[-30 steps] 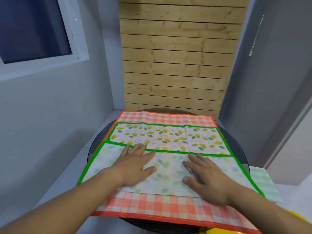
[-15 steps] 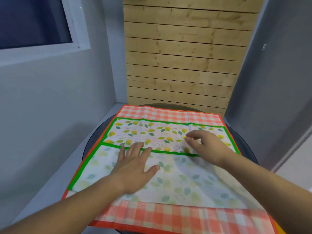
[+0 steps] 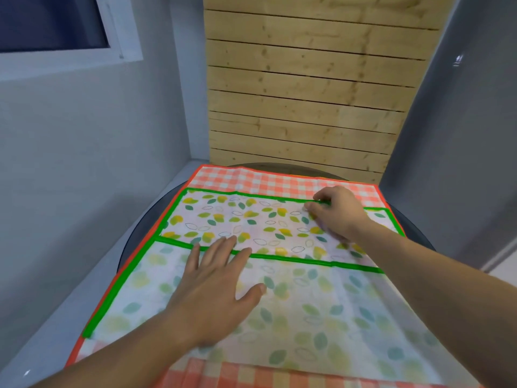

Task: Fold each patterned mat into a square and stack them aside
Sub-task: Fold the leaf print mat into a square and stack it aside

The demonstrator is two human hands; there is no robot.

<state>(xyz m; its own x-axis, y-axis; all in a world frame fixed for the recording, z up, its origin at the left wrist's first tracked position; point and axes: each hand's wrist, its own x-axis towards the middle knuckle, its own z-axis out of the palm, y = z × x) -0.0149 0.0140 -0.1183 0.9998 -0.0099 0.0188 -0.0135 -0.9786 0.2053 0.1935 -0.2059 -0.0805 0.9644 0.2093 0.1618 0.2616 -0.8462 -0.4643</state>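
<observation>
leaf-print mat (image 3: 237,222) lies across the middle of the round dark table (image 3: 140,233), on top of an orange checked mat (image 3: 268,183) that sticks out at the table's far and near edges. its near part is folded over, pale back side up, with a green border running left to right across the mat's middle. upper left: window (image 3: 50,21) in a grey wall. table's left rim shows dark just beside the checked mat's orange edge. left hand (image 3: 221,287) lies flat on the pale flap, left of centre: fingers straight and spread, gripping nothing, tips touching the green border. behind the table's far edge: wooden slat panel (image 3: 307,93). right hand (image 3: 338,214) is toward the table's far right, fingers curled, pinching the leaf-print mat's far green border. its forearm crosses over the flap's right part.
</observation>
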